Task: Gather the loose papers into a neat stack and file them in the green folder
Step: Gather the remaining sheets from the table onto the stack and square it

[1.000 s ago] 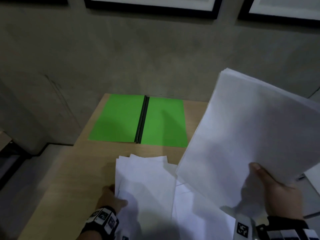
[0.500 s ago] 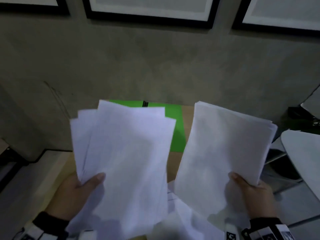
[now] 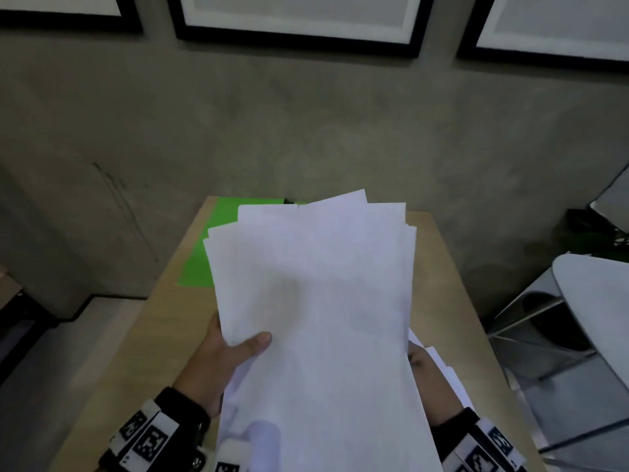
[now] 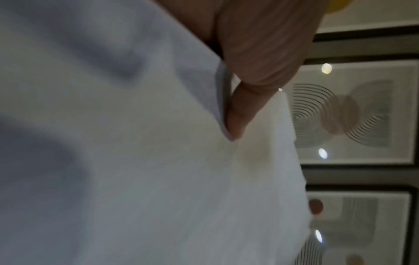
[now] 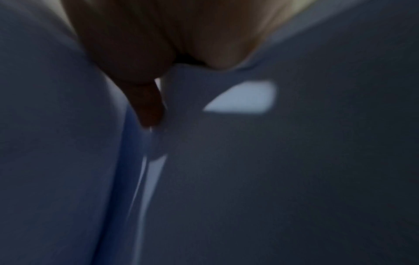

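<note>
A thick bundle of white papers is held up over the wooden table, its top edges fanned and uneven. My left hand grips the bundle's left edge, thumb on the front sheet. My right hand holds the right edge, mostly hidden behind the sheets. In the left wrist view the thumb pinches the papers. The right wrist view is dark, with a finger pressed against paper. The open green folder lies flat at the table's far end, mostly hidden by the bundle.
More loose white sheets lie on the table under my right hand. A concrete wall with framed pictures stands behind the table. A white chair with metal legs is at the right.
The two separate bundles, one in each hand, have come together into one bundle held by both hands in front of me. It now covers most of the green folder.
</note>
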Tool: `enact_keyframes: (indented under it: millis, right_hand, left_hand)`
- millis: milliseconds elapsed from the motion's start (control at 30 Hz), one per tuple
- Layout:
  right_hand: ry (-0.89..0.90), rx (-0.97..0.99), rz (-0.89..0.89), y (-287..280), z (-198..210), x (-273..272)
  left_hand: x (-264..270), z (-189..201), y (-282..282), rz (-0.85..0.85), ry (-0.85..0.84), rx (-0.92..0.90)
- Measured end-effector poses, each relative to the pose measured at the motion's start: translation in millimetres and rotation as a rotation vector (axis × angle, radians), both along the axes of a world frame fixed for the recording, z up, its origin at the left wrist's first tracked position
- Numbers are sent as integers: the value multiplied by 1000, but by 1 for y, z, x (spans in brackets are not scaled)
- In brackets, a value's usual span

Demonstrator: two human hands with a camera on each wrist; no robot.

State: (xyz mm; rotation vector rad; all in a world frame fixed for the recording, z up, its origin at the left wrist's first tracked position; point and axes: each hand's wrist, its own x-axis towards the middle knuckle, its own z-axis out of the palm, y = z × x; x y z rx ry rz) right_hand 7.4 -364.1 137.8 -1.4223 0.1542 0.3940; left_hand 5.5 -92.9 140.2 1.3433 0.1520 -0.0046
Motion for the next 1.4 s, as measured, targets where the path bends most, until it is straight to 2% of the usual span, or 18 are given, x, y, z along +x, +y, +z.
enact_keyframes:
  millis: [100, 133, 200, 300, 433, 500, 600, 800, 900, 1000, 1100, 1200, 1300, 1400]
  right_hand:
    - [43, 145, 17, 4, -5, 2]
    - [54, 133, 7, 7, -1, 4]
    - [-99, 63, 12, 9, 0, 6]
    - [-336, -230, -25, 6, 3, 2]
    - [-420, -242, -188, 10, 2, 4]
    - [-442, -183, -209, 12, 0, 2]
    - [-418, -113, -172, 17, -1, 1]
    - [-544, 28, -367, 24, 16, 8]
    - [-589, -7, -458, 30, 30, 17]
    - [-517, -12, -508, 34, 39, 25]
    - [-538, -43, -446, 32, 43, 27]
    - [-523, -109, -333, 25, 31, 25]
    - [-314, -122, -262, 23, 0, 19]
    - [-144, -106, -295, 27, -21, 11]
  left_hand:
    - [0, -10, 6, -135, 121, -138]
    - [0, -13, 8, -103, 106, -70]
    - [-1, -15, 6, -11, 48, 46]
    - [-2, -14, -1, 37, -58, 180]
    - [-2, -7, -12, -7, -153, 315]
    - [1, -1, -16, -42, -152, 299]
    - [9, -1, -15, 16, -194, 217]
    - [21, -1, -21, 138, -236, 129]
    - [24, 12, -29, 184, -299, 45]
    - [26, 24, -35, 278, -310, 19]
    - [32, 25, -37, 345, -269, 79]
    - [36, 12, -31, 250, -249, 83]
    - [35, -6, -27, 122, -88, 134]
    - [30, -13, -28, 78, 29, 173]
